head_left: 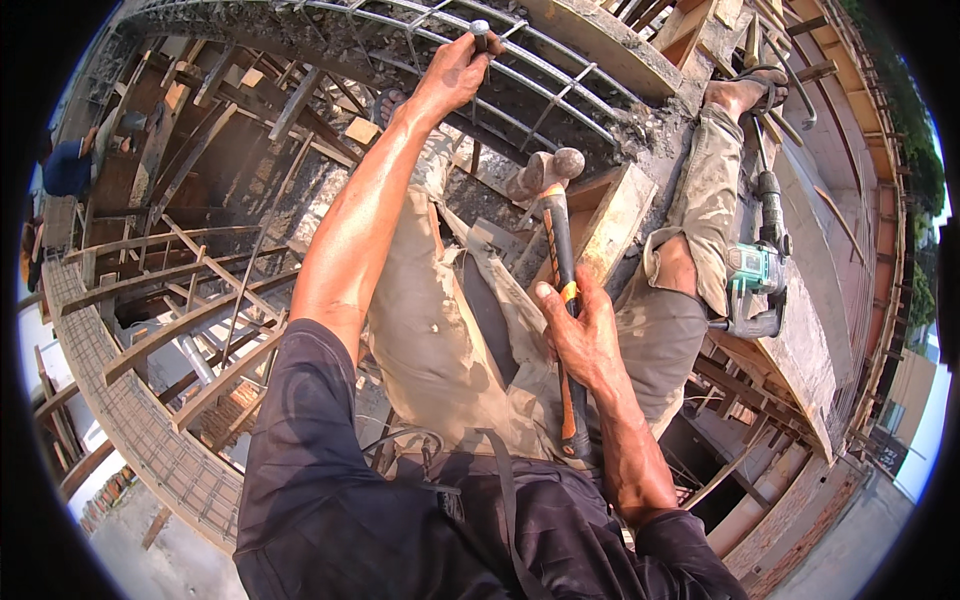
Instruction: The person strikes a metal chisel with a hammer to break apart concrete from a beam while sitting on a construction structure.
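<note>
My left hand [455,75] reaches far forward, fingers closed round a short metal chisel [480,28] whose blunt top end points up. The chisel's lower end is hidden below the fingers. It is above a curved grid of steel rebar [585,95] laid over rough, broken concrete. Nearer to me, my right hand [590,335] grips a hammer [558,235] by its black and orange handle. The hammer's heavy grey head [545,173] is up in front of my legs, apart from the chisel.
A teal and black rotary hammer drill [755,268] lies beside my right leg. My right foot [745,90] rests on the concrete. Timber beams [235,365] and open gaps stretch across the left. Another person [70,168] is at the far left. A wooden board [620,215] stands by my right knee.
</note>
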